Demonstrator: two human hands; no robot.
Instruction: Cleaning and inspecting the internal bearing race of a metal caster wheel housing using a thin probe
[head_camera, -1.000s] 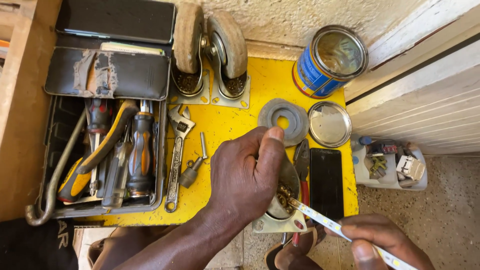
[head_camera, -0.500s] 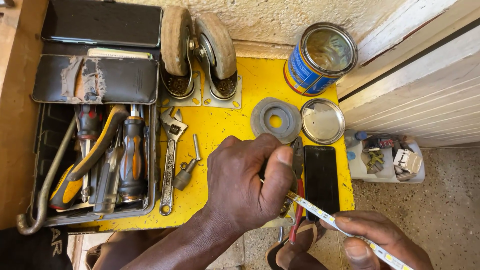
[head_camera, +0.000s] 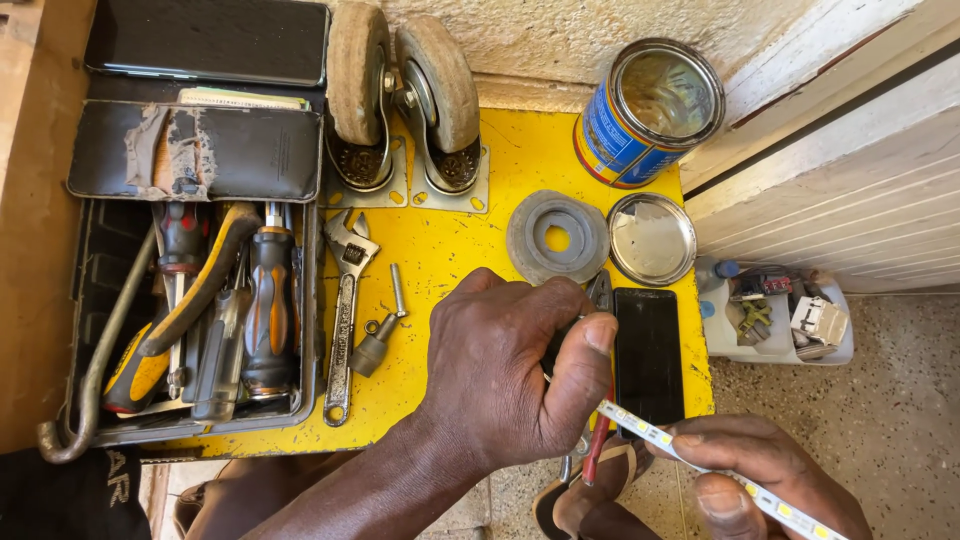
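Over the yellow table's (head_camera: 455, 250) edge, both hands grip the LED strip (head_camera: 700, 462), running diagonally from left hand (head_camera: 510, 375) down to right hand (head_camera: 765, 480).

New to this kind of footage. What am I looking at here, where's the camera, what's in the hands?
No machine here: a person works with bare hands, filmed from a camera on their head looking down. The left hand grips a tool with red handles, probably pliers, at the end of a white LED strip, which the right hand holds. On the yellow table lie an adjustable wrench, a grey rubber ring, a tin lid, a blue can, two caster wheels and a black phone. A tool tray sits to the left.
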